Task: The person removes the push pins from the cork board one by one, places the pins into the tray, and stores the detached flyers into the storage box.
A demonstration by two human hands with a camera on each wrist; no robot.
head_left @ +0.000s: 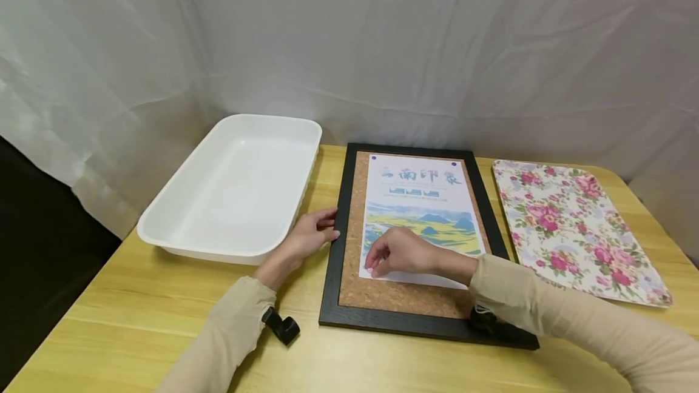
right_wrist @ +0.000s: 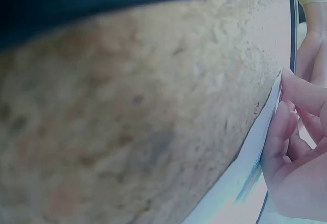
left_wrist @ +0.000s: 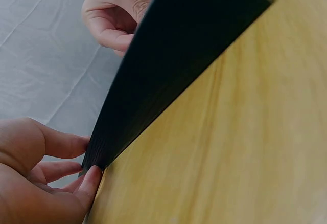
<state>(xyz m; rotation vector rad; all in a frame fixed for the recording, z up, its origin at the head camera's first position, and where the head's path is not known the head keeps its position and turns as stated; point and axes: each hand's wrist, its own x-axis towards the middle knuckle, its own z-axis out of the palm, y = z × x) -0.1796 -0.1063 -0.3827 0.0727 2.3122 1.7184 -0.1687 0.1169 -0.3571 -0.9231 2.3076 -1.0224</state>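
A black-framed corkboard [head_left: 404,303] lies flat, bearing a landscape poster [head_left: 417,202] with purple thumbtacks [head_left: 454,164] at its top corners. My left hand [head_left: 310,235] holds the board's left edge, thumb and fingertips against the dark side of the frame [left_wrist: 153,75]. Above the poster's lower-left corner is my right hand [head_left: 401,252], fingers curled. Its thumb and index finger pinch that corner in the right wrist view, where the paper edge [right_wrist: 225,183] runs down from them. Whether a tack is also between those fingers cannot be told.
A deep white tray [head_left: 229,193] stands left of the board, close to my left forearm. To the right lies a floral tray [head_left: 579,229]. Grey cloth [head_left: 349,47] hangs behind the wooden table [head_left: 109,326].
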